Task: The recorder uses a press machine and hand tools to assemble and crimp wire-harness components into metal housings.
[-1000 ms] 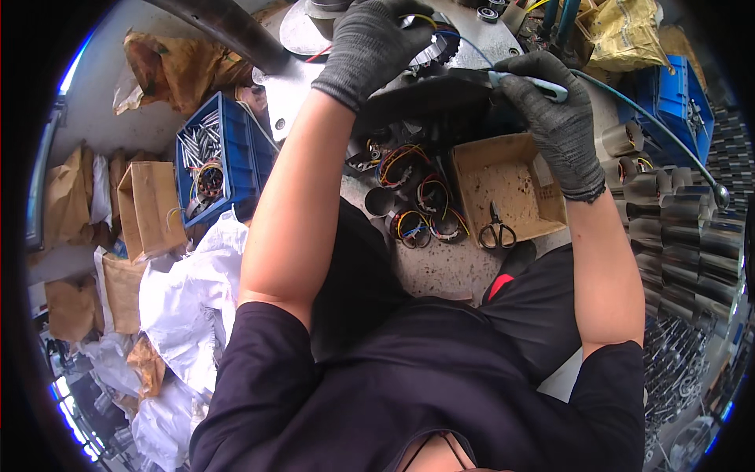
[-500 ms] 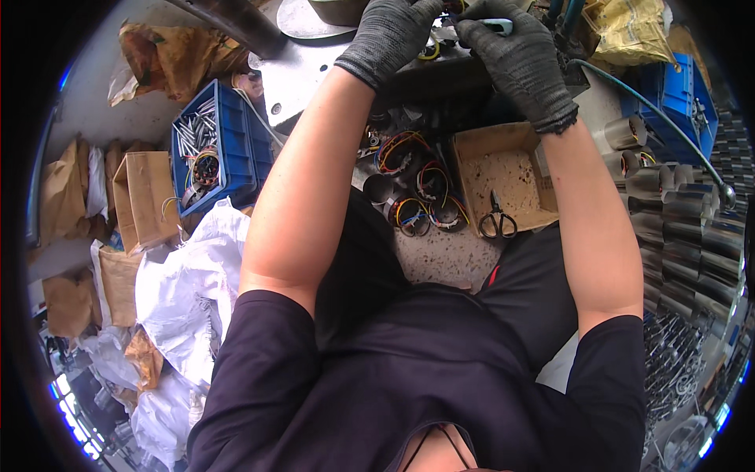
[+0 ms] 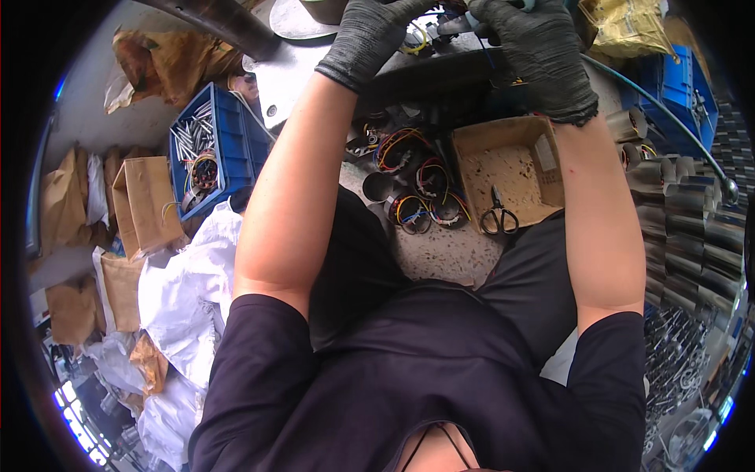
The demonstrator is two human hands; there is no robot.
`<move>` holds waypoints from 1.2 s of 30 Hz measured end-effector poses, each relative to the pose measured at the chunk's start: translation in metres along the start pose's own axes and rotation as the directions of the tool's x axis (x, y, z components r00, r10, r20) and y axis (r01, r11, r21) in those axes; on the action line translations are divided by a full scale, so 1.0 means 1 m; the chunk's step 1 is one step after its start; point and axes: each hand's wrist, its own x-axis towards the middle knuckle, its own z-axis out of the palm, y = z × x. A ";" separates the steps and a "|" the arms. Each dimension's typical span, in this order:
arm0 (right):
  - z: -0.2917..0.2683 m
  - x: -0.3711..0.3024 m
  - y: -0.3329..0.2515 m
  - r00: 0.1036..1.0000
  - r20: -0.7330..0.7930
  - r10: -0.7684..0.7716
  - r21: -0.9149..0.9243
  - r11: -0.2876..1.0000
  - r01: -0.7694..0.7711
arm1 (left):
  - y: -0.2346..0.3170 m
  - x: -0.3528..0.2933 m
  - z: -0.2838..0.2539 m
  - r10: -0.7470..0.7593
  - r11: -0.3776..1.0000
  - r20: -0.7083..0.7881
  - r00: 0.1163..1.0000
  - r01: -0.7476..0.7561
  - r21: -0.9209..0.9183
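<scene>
Change first: about a second ago the right hand (image 3: 539,55) was out to the right with a pale-blue tool (image 3: 528,5), a wire stretched over to the left hand (image 3: 370,39); now both hands are close together at the far edge, wires gathered between them. Likely means the work has moved from the stretched wire to one small spot, but the detail is cut off by the top of the view

Right hand: curled round the tool, pale-blue bit showing past the glove. Left hand: fingers reach right toward the wires, tips hidden, can't tell if it's pinching anything. Wires: yellow wire loop (image 3: 415,49) just right of the left hand, thin blue wire (image 3: 486,53) dangling just left of the right hand, both at the far edge of the grey metal plate (image 3: 295,72)

Materials: gloves dark grey ribbed knit; plate flat, pale, with a round hole. Nearer, on speckled floor (image 3: 440,263): ring-shaped coils (image 3: 403,151) with multicolour leads, and right of them a tan cardboard box (image 3: 487,135), stained inside, black scissors (image 3: 498,208) at its near side. Left: ribbed blue plastic bin (image 3: 226,138) of shiny metal pins (image 3: 193,134), crumpled white sack (image 3: 185,291) nearer. Right: stacked smooth steel tubes (image 3: 684,212)
</scene>
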 end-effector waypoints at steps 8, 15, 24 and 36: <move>0.014 0.003 0.009 0.998 -0.003 -0.062 -0.172 0.983 0.061 | 0.003 -0.004 0.005 0.059 0.985 -0.033 0.998 -0.052 0.163; 0.017 0.013 0.016 0.970 0.103 -0.221 -0.097 0.968 0.231 | 0.001 -0.001 0.011 0.049 0.998 -0.017 0.999 -0.049 0.036; 0.004 0.005 -0.010 1.000 0.029 -0.004 -0.131 0.991 0.008 | -0.002 0.000 0.006 0.029 0.999 -0.015 0.999 -0.030 -0.017; 0.020 0.003 0.009 0.988 0.038 -0.150 -0.081 0.985 0.152 | -0.004 0.004 0.014 0.031 0.999 -0.090 0.995 -0.032 -0.004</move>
